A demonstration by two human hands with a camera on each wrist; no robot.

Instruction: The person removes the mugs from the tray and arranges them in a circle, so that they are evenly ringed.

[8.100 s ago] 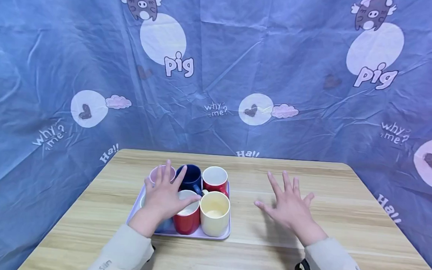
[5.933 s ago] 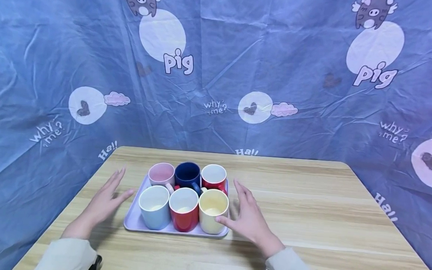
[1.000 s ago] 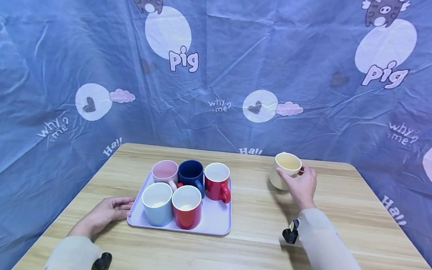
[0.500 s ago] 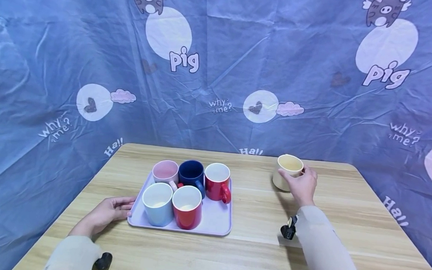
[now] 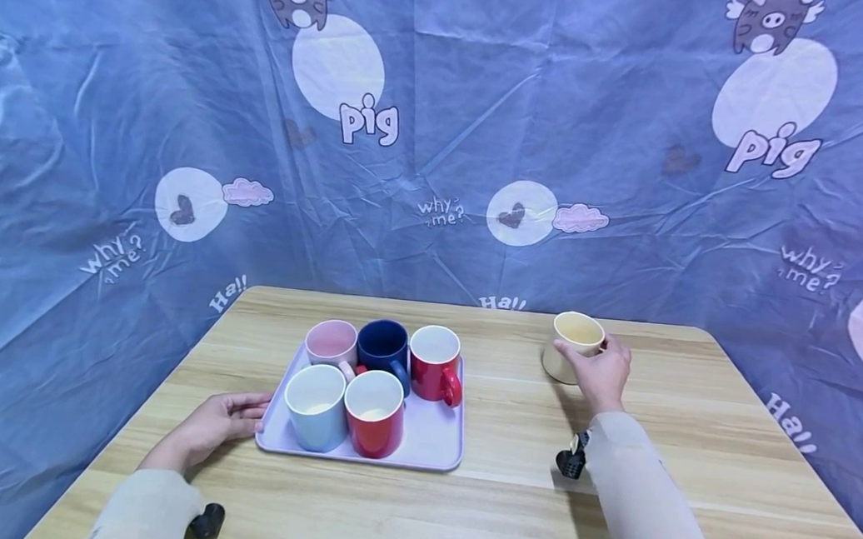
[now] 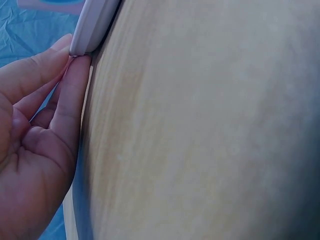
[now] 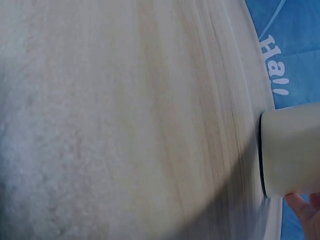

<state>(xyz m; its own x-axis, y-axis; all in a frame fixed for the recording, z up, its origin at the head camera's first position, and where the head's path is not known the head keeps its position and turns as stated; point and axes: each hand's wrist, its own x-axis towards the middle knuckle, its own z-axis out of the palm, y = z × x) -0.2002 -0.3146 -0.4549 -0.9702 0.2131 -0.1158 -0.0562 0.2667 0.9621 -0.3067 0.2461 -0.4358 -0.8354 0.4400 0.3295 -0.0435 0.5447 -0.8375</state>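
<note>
The cream mug is gripped by the right hand, whose fingers are curled round its rim and near wall; a fingertip is seen beside the mug's base in the right wrist view. The mug is stood upright on the wooden table, its base down on the wood in the right wrist view, near the far edge, at about 2 o'clock from the tray and well apart from it. The right sleeve is stretched back toward 5 o'clock from the hand.

The left hand is laid on the table at 9 o'clock of the tray, with its fingers nearly straight and relaxed. In the left wrist view a fingertip is pressed against the tray's near-left corner; nothing is held by this hand.

Five mugs are stood upright on the lilac tray. In the far row, from 9 o'clock to 3 o'clock, a pink mug, a navy mug and a red mug are lined up, close together. In the near row a light blue mug and a second red mug are set side by side, touching. The near-right corner of the tray is left bare.

Behind the table a blue printed cloth is hung as a backdrop.
</note>
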